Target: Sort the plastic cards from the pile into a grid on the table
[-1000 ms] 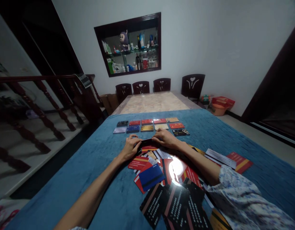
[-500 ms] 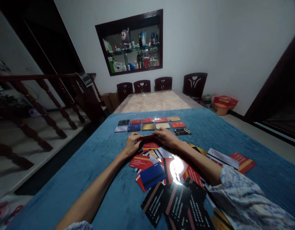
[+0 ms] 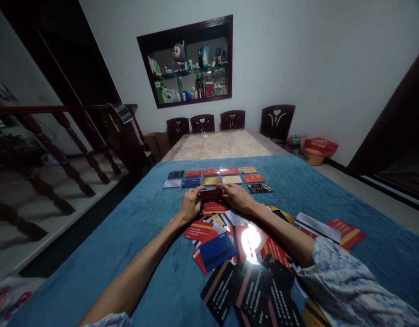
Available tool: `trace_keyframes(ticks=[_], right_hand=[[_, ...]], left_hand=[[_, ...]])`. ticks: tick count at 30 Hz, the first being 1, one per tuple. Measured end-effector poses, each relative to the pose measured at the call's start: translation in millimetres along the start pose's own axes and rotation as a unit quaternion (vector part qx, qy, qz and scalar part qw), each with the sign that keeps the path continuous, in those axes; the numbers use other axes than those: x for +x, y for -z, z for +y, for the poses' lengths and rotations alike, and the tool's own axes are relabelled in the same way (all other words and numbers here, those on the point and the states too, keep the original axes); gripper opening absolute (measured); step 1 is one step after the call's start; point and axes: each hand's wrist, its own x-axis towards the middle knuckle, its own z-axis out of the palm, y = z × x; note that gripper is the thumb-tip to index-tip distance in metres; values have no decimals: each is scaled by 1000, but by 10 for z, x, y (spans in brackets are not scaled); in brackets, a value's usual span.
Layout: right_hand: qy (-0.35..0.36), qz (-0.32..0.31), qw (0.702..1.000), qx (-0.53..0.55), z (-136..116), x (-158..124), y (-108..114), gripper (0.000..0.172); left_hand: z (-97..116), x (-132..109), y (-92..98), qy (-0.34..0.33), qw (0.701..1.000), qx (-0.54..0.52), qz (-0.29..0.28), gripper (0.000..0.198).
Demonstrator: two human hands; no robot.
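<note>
Between my two hands is a dark red card (image 3: 211,195), or a thin stack of cards, tilted up so that its face shows. My left hand (image 3: 189,204) pinches its left end, and my right hand (image 3: 237,196) grips the right end. Just beyond them, small card stacks stand in rows, among them a gold stack (image 3: 211,181) and a blue stack (image 3: 190,182). Under and in front of my hands spreads a loose heap of cards, with a red card (image 3: 199,230), a blue card (image 3: 217,251) and several black cards (image 3: 252,286).
A blue cloth (image 3: 141,254) covers the near part of the table, with bare marble tabletop (image 3: 223,144) past it. Dark chairs (image 3: 232,120) line the far side. White cards (image 3: 317,226) and a red-and-yellow card (image 3: 347,234) lie to the right.
The dark red card between my hands has tipped, so more of its face shows now. My fingers have shifted slightly at its ends; the heap and rows look the same.
</note>
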Motion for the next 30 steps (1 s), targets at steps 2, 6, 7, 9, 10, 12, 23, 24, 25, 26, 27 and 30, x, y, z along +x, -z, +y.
trace_keyframes(ticks=[2,6,7,9,10,12,23,24,25,26,27,30], right_hand=[[-1,6,1000,-2,1,-1,-7,47],[3,13,1000,-7,14,-3,-25,48],[4,14,1000,-7,18,-3,-32,48],[8,15,1000,0,28,-2,-49,47],[10,14,1000,6,33,-1,-59,47],[15,14,1000,16,46,1,-79,48],[74,67,993,59,191,22,-150,61],[78,72,993,59,202,24,-153,61],[80,76,992,56,210,25,-154,61],[81,80,992,49,216,26,-155,61],[80,83,993,41,220,27,-154,60],[80,89,993,12,233,31,-156,58]], left_hand=[[18,-5,-1,-1,1000,15,-4,45],[44,-10,-2,3,999,40,-14,46],[48,-10,-3,4,999,46,-16,46],[60,-10,-5,4,998,56,-22,47],[68,-10,-4,3,998,60,-26,47],[88,-7,1,2,997,65,-34,47],[149,80,36,3,996,73,-47,55],[153,89,38,6,996,69,-47,55],[159,98,41,9,997,66,-46,55],[164,106,44,12,997,64,-46,54],[169,113,47,13,997,62,-46,54],[175,129,56,13,997,61,-49,55]])
